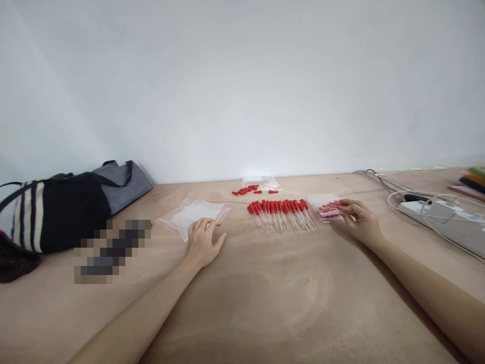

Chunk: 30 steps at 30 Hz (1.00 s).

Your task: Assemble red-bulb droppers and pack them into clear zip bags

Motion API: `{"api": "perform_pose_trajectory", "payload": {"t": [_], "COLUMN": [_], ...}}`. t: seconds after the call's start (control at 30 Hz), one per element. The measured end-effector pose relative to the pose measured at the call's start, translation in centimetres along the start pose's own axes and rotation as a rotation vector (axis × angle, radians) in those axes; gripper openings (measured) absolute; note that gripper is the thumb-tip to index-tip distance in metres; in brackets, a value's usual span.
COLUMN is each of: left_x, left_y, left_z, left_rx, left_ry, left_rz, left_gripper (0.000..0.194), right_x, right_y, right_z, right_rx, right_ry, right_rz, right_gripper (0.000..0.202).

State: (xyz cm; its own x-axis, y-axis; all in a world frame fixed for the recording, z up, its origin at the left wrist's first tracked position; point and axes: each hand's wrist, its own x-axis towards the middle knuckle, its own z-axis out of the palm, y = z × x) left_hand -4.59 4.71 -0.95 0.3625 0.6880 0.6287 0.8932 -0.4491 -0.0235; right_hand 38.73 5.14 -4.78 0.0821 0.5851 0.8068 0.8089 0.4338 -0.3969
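Observation:
My left hand (pixel 204 241) rests with its fingers loosely spread at the near edge of a stack of clear zip bags (pixel 193 212) with red seal lines. Out to the right, the fingers of my right hand (pixel 359 220) are pinched at the edge of a clear zip bag (pixel 329 208) with red-bulbed droppers inside. Between the hands lies a row of several droppers (pixel 278 215), red bulbs away from me and thin clear tubes toward me. Behind the row are several loose red dropper bulbs (pixel 246 190).
More clear plastic (pixel 261 182) lies against the wall. At the left are a black bag with white stripes (pixel 71 210), a striped pouch (pixel 127 184) and a blurred-out dark object (pixel 113 250). A white power strip (pixel 447 220) with cables stands right, near stacked coloured items (pixel 473 179).

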Motion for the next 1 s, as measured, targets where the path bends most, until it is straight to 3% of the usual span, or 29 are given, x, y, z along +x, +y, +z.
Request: {"api": "perform_pose_trajectory", "payload": {"t": [0.1,0.3,0.37,0.47,0.57,0.67,0.8,0.87,1.0], "left_x": [0.0,0.0,0.0,-0.2,-0.1,0.2,1.0,1.2,1.6], "left_y": [-0.3,-0.3,-0.5,-1.2,-2.0,-2.4,-2.1,-1.9,-1.9], "left_z": [0.1,0.0,0.0,0.3,0.5,0.3,-0.4,-0.9,-1.6], "left_rx": [-0.002,-0.003,0.008,0.069,0.145,0.147,0.129,0.131,0.158], "left_ry": [-0.021,-0.059,-0.061,-0.076,-0.158,-0.299,-0.390,-0.428,-0.497], "left_rz": [-0.018,-0.064,-0.082,-0.130,-0.219,-0.281,-0.259,-0.256,-0.297], "left_gripper": [0.018,0.017,0.018,0.024,0.034,0.037,0.031,0.030,0.031], "right_x": [-0.1,-0.2,-0.2,-0.1,0.0,-0.4,-1.7,-2.2,-2.1], "right_y": [1.4,1.9,1.8,0.8,-1.2,-4.3,-9.3,-11.4,-13.4], "right_z": [-0.1,-0.7,-1.1,-1.3,-0.8,0.4,2.2,3.0,4.2], "right_rx": [0.021,-0.105,-0.142,-0.190,-0.184,-0.149,-0.077,-0.012,0.065], "right_ry": [-0.077,-0.193,-0.176,-0.051,0.049,0.038,-0.100,-0.211,-0.245], "right_rz": [0.056,0.004,-0.008,-0.052,-0.125,-0.197,-0.356,-0.502,-0.534], "right_gripper": [0.009,0.011,0.015,0.017,0.014,0.010,0.005,0.008,0.010]}}
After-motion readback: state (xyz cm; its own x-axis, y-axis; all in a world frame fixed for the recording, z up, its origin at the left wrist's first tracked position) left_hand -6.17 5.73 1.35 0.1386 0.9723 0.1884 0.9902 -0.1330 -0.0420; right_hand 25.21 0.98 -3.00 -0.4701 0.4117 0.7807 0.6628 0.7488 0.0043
